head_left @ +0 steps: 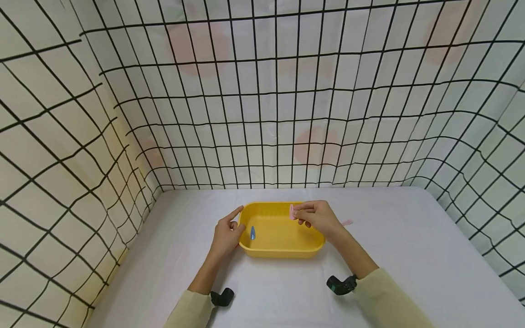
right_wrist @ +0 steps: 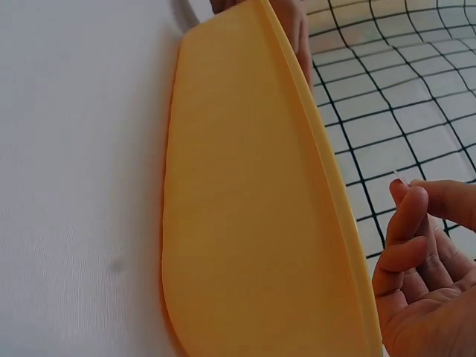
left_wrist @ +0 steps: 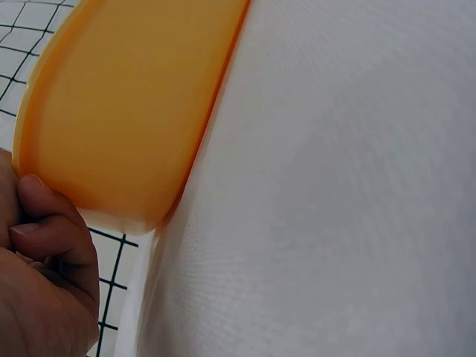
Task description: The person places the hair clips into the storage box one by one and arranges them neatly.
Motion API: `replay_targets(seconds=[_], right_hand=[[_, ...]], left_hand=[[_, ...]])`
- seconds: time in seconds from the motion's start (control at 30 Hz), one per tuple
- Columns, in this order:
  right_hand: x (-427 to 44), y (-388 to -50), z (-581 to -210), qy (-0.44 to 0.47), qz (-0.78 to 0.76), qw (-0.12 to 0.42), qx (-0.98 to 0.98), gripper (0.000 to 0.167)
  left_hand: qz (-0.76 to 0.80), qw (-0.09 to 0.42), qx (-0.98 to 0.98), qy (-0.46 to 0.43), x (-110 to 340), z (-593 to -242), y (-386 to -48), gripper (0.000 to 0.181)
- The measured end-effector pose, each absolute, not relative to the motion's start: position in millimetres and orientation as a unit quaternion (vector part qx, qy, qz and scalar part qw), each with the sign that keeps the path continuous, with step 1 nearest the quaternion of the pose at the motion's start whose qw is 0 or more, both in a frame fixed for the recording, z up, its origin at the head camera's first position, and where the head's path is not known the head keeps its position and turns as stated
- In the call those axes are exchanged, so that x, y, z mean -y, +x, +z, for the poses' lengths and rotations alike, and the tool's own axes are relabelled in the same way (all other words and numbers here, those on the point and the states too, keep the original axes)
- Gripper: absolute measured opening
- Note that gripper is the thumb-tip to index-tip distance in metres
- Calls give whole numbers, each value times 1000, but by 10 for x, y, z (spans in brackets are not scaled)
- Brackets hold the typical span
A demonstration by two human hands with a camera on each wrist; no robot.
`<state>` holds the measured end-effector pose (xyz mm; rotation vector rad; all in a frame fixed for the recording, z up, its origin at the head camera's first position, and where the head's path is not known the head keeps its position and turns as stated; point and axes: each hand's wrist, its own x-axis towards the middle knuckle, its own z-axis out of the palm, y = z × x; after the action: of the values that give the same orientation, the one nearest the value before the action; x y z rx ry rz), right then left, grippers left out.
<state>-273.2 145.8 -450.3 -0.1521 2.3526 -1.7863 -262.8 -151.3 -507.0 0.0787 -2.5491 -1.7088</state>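
Note:
A yellow tray [head_left: 283,253] stands on the white table, with a small blue item [head_left: 252,233] inside at its left. The left hand [head_left: 226,234] grips the tray's left rim; in the left wrist view this hand [left_wrist: 52,275] is at the tray's [left_wrist: 111,111] edge. Over the tray's right part, the right hand [head_left: 317,217] pinches a small pink item [head_left: 292,212] between thumb and fingers. The right wrist view shows the right hand [right_wrist: 428,268] beside the tray's outer wall [right_wrist: 245,186], the pinched item barely visible.
Another pink item [head_left: 347,222] lies on the table [head_left: 393,255] to the right of the tray, near the right wrist. A black grid on a white cloth [head_left: 262,136] rises behind and along both sides. Each wrist carries a black device [head_left: 342,285].

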Motion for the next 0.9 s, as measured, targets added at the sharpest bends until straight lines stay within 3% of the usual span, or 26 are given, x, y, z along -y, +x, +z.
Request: replay_targets(seconds=[0.9], right_hand=[[-736, -2868, -4822, -7, -556, 121, -822, 16]], left_hand=[[-558, 38, 828, 22, 1520, -5064, -2631, 59]])
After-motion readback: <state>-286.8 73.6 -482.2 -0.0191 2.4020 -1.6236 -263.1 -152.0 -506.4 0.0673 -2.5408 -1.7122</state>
